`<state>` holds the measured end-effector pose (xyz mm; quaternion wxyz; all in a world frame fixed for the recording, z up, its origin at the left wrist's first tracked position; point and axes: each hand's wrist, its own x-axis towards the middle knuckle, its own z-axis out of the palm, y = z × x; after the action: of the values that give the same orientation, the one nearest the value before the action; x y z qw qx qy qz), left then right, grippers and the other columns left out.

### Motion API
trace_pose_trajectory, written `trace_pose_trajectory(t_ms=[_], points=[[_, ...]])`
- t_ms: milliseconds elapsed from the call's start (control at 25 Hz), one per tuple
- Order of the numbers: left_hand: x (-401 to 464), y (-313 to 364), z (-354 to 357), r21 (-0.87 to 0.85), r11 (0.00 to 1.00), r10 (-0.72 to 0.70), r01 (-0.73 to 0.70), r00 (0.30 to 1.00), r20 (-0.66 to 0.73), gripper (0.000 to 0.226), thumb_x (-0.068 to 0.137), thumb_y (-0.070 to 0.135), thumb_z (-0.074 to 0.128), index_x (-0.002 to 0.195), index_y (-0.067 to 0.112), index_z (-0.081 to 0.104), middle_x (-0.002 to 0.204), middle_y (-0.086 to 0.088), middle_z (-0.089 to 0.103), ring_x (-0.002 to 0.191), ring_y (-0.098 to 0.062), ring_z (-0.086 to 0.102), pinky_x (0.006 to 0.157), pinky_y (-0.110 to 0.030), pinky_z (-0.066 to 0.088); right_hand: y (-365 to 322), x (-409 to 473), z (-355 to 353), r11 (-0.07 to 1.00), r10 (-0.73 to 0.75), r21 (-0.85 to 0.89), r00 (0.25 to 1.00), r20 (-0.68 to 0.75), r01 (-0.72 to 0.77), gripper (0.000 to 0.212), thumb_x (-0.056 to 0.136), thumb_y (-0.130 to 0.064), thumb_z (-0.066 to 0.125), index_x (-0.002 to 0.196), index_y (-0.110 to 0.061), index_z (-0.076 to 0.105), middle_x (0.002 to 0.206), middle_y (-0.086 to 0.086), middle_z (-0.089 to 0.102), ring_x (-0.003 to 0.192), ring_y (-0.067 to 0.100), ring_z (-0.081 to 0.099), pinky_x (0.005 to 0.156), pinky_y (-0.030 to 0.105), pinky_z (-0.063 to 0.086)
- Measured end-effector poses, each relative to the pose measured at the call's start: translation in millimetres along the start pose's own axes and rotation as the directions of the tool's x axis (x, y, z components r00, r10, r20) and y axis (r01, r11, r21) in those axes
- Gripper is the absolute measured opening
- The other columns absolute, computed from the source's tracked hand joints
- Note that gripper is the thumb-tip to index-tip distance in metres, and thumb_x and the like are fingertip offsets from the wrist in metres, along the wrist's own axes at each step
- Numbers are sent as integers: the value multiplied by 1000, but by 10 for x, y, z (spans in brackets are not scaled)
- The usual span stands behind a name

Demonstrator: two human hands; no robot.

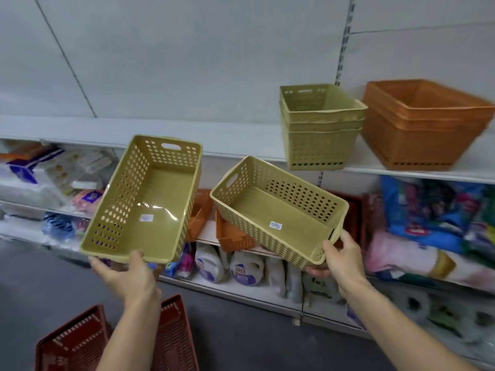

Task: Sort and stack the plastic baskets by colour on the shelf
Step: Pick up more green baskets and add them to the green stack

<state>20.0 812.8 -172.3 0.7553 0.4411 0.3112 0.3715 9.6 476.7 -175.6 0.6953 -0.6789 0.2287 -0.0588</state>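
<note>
Two olive trays are up in the air in front of the shelf (pixel 241 145). The left hand (pixel 126 274) grips the near end of the left tray (pixel 144 199); the right hand (pixel 341 259) grips the near corner of the right tray (pixel 281 210). Step in hand, I think: bringing same-colour pieces together. Next: nest one tray in the other, w/ both rims level.

Olive stack (pixel 320 127) & orange stack (pixel 426 124) already stand on the shelf. Orange baskets (pixel 233 236) lie lower, behind the trays. Red baskets (pixel 77 341) sit under the arms. Nothing blocks the free shelf part at left.
</note>
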Motion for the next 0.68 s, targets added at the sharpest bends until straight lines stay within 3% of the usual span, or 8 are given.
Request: trace_pose_trajectory(t_ms=[120, 240, 400, 560, 680], points=[[-44, 199, 216, -12, 997, 73, -73, 995, 62, 92, 73, 17, 63, 154, 35, 23, 134, 9, 58, 111, -23, 67, 84, -55, 59, -201, -193, -260, 1000, -15, 24, 1000, -6, 15, 29, 95, -9, 51, 119, -24, 53, 105, 17, 68, 72, 37, 73, 54, 43, 60], [-92, 343, 456, 8, 998, 59, -60, 991, 119, 91, 77, 13, 61, 154, 41, 19, 139, 10, 54, 115, -19, 65, 92, -50, 56, -425, -415, -453, 999, -28, 25, 999, -46, 29, 30, 95, -8, 49, 122, -21, 52, 97, 18, 70, 63, 38, 72, 51, 42, 60], [-25, 501, 754, -35, 999, 34, -28, 982, 187, 95, 80, 6, 60, 154, 47, 15, 145, 7, 50, 116, -17, 65, 91, -48, 58, -739, -729, -563, 997, -52, 53, 992, -115, 59, 26, 95, -6, 48, 117, -18, 55, 90, 13, 69, 56, 43, 69, 45, 39, 59], [72, 630, 1043, 49, 999, -19, 7, 965, 261, 92, 84, 10, 60, 152, 51, 14, 148, 3, 48, 118, -21, 62, 96, -50, 54, -1103, -1000, -533, 991, -90, 77, 978, -187, 106, 24, 94, -5, 48, 100, -25, 59, 94, 18, 69, 52, 41, 68, 38, 33, 55], [144, 686, 1226, 84, 994, -96, 73, 946, 308, 90, 89, 9, 59, 153, 50, 12, 148, 0, 46, 116, -21, 62, 92, -51, 57, -1398, -1096, -416, 983, -139, 77, 956, -257, 164, 27, 92, -5, 48, 108, -22, 61, 93, 21, 70, 54, 44, 68, 39, 34, 56]])
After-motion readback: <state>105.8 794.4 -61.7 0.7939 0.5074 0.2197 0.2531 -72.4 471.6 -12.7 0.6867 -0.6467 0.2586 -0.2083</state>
